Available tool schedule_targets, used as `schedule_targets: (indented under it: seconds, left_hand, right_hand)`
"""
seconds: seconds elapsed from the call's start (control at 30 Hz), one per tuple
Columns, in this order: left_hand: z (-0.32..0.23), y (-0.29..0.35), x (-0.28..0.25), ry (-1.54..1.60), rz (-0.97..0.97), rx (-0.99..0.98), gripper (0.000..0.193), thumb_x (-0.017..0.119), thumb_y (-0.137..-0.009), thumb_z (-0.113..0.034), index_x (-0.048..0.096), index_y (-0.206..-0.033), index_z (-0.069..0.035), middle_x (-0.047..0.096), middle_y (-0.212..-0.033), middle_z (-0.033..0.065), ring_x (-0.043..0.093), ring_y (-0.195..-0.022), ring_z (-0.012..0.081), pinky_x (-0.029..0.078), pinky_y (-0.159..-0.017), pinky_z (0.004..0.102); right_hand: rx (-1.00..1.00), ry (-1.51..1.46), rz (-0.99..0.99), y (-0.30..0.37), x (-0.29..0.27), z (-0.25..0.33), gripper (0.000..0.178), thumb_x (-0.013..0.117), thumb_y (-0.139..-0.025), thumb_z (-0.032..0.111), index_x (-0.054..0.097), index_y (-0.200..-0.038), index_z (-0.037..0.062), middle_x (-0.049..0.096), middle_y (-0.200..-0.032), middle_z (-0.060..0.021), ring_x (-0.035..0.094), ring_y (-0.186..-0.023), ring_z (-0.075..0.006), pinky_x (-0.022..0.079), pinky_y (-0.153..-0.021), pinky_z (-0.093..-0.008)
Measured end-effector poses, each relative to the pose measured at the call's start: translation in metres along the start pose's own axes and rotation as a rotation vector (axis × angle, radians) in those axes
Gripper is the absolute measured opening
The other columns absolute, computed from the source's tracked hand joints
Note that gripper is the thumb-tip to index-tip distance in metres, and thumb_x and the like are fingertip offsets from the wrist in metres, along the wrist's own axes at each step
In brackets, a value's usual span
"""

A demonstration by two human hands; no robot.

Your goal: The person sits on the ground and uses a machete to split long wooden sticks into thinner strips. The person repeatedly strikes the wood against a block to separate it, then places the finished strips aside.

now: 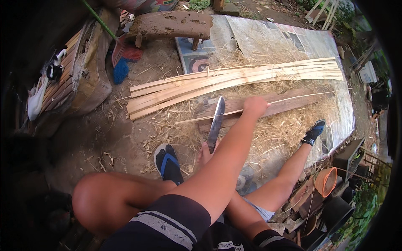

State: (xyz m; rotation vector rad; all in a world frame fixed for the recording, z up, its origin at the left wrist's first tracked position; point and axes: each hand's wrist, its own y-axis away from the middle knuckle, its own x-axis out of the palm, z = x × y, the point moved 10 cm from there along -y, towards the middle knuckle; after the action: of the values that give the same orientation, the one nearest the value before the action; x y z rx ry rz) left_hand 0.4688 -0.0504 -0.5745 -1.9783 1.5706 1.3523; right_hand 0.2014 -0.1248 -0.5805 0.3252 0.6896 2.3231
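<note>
We are outside, in plain daylight. We can see brown dirt ground [94, 140] to the left of a big pale sheet [344, 119]. A brown bench [171, 25] with short legs stands at the sheet's far left corner. Farther left of the sheet, we see a red and blue broom [120, 70] and a wooden seat [69, 73] with thin slats. Closer to us than the sheet, on its right, we spot dark pots [336, 212], an orange-rimmed pot [322, 183] and green plants [365, 209].
</note>
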Motion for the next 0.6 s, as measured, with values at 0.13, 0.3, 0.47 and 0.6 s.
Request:
schedule_targets:
  seconds: [0.13, 0.3, 0.47, 0.6]
  left_hand:
    - [-0.01, -0.008, 0.0, 0.053, 0.036, 0.017, 0.048, 0.051, -0.104, -0.05, 0.076, -0.111, -0.009, 0.075, -0.113, 0.0114, 0.07, -0.109, 0.031, 0.057, -0.091, 0.0459]
    - [-0.006, -0.003, -0.013, 0.046, 0.097, 0.083, 0.05, 0.051, -0.104, -0.05, 0.076, -0.109, -0.008, 0.074, -0.112, 0.0137, 0.07, -0.108, 0.0314, 0.057, -0.092, 0.0448]
    - [-0.011, -0.006, -0.006, -0.041, 0.05, 0.196, 0.057, 0.043, -0.105, -0.056, 0.076, -0.106, -0.009, 0.075, -0.108, 0.013, 0.071, -0.104, 0.032, 0.057, -0.092, 0.0471]
    - [-0.015, -0.003, -0.006, 0.007, 0.073, 0.178, 0.059, 0.04, -0.105, -0.058, 0.076, -0.105, -0.01, 0.075, -0.107, 0.0125, 0.071, -0.104, 0.0315, 0.057, -0.091, 0.0473]
  right_hand:
    - [-0.176, 0.488, 0.422, 0.016, 0.05, -0.033, 0.034, 0.065, -0.1, 0.026, 0.053, -0.125, 0.0059, 0.06, -0.074, -0.0042, 0.06, -0.057, -0.0172, 0.046, -0.054, -0.0361]
    - [-0.09, 0.535, 0.236, 0.002, -0.009, 0.023, 0.046, 0.063, -0.103, 0.028, 0.053, -0.14, 0.0038, 0.069, -0.114, -0.0146, 0.067, -0.103, -0.0256, 0.051, -0.091, -0.0408]
    - [-0.068, 0.116, 0.311, -0.04, -0.081, -0.035, 0.042, 0.063, -0.103, 0.027, 0.054, -0.137, 0.003, 0.066, -0.117, -0.0132, 0.064, -0.105, -0.0241, 0.05, -0.092, -0.0397]
    - [-0.095, 0.091, 0.348, -0.045, -0.076, -0.061, 0.039, 0.063, -0.103, 0.026, 0.055, -0.134, 0.0023, 0.063, -0.12, -0.012, 0.061, -0.107, -0.0228, 0.049, -0.092, -0.0388]
